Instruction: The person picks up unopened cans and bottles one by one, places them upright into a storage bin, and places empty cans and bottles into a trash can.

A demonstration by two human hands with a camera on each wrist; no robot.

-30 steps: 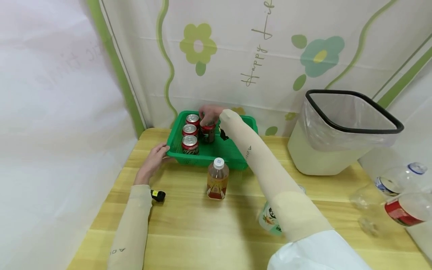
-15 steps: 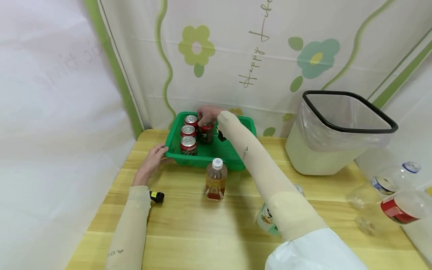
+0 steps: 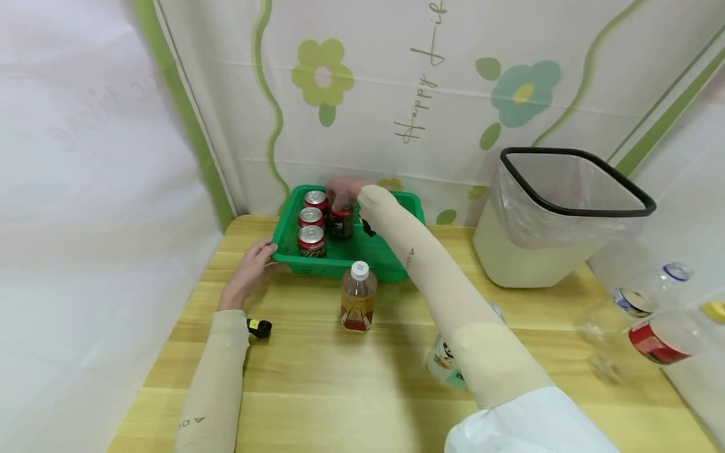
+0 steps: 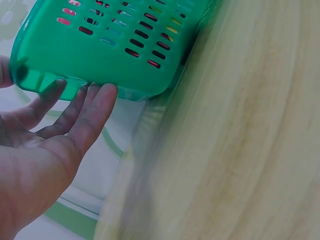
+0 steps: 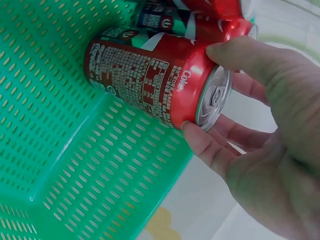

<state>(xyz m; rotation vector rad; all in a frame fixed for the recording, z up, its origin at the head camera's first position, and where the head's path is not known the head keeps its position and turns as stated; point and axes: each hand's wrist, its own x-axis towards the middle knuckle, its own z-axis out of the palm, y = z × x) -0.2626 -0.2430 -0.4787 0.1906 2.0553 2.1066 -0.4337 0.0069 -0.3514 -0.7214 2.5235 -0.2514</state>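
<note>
My right hand (image 3: 342, 190) grips a red soda can (image 5: 145, 75) by its top end, thumb and fingers around the rim. The can stands inside a green perforated basket (image 3: 376, 245), beside a row of three other soda cans (image 3: 311, 234) along the basket's left side. At the near left corner, my left hand (image 3: 249, 270) holds the basket's edge. Its thumb lies at the rim and the fingers (image 4: 95, 112) press the outer wall, as the left wrist view shows. A bottle of amber drink (image 3: 359, 302) with a white cap stands just in front of the basket.
At the back right is a pale bin (image 3: 523, 251) with a clear liner and black rim. Two clear plastic bottles, one with a blue cap (image 3: 678, 272) and one with a red label (image 3: 657, 343), lie at right. My right forearm partly covers a greenish bottle (image 3: 444, 363).
The head view has shifted slightly, so everything appears a little further left. Both hands keep their holds on the can and the basket, with hardly any movement.
</note>
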